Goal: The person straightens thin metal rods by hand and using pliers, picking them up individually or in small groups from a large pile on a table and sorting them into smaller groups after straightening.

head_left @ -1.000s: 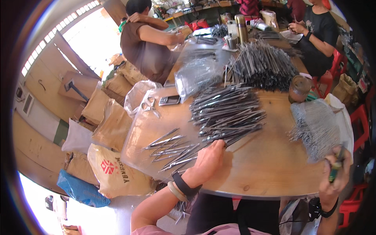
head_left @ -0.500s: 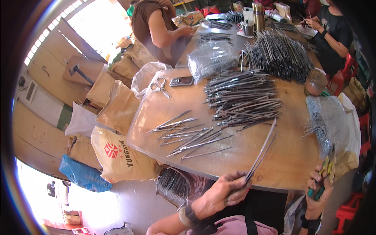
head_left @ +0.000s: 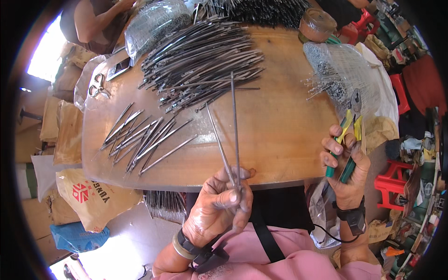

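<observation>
Between the thumb and fingers of my left hand (head_left: 219, 200) are two thin dark metal rods (head_left: 235, 126), pointing up and spread slightly apart at their far ends. My right hand (head_left: 347, 168), over the table's right front edge, is wrapped round the green-and-yellow handles of pliers (head_left: 355, 102), whose jaws point up. A large heap of dark metal rods (head_left: 200, 60) lies across the middle of the table. Left of my left hand, a smaller loose group of rods (head_left: 144, 137) is spread on the wood.
Scissors (head_left: 98, 87) and a phone (head_left: 118, 69) lie at the table's (head_left: 289, 140) left edge. A plastic bag of thin wires (head_left: 343, 74) rests at the right, near a brown jar (head_left: 317, 25). Sacks (head_left: 93, 196) stand on the floor at left, red stools (head_left: 394, 184) at right. Another person (head_left: 95, 23) sits far left.
My view has turned right and down. My left hand now holds the two rods more upright, their ends apart. The pliers remain in my right hand, their handles now spread wider.
</observation>
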Demonstrator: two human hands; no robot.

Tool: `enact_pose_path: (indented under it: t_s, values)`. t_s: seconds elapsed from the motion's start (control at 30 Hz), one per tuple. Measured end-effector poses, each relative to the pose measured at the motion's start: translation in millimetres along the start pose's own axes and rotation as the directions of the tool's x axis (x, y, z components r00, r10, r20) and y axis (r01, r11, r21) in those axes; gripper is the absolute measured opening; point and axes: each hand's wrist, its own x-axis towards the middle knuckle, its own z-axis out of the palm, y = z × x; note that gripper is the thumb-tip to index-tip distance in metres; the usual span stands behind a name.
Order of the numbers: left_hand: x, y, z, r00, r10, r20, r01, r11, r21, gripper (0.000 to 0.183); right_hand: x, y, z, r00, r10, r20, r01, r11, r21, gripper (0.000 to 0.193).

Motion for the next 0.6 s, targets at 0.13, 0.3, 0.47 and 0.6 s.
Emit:
enact_pose_path:
  t_s: [0.13,0.3,0.47,0.6]
  values:
    - [2.4,-3.6,-2.6,0.994,0.026,-0.11,-0.004,0.981,0.192,0.033,-7.8,20.8,12.7,0.997,0.042,-0.06,-0.052,0.984,-0.17,0.021]
    - [-8.5,-7.9,-9.1,0.951,0.225,-0.212,-0.058,0.803,0.594,0.007,-10.4,11.5,6.6,0.987,-0.152,-0.056,0.111,0.887,-0.449,0.017]
    - [-10.2,-14.7,-4.0,0.953,0.237,-0.186,-0.019,0.662,0.749,0.006,-9.1,-9.3,-0.4,0.95,-0.156,0.27,0.309,0.351,-0.884,0.014]
    - [-7.6,-9.2,-10.6,0.971,0.14,-0.196,0.079,0.585,0.807,0.006,-5.7,-5.0,26.4,0.908,0.012,0.419,0.42,-0.019,-0.907,0.02]
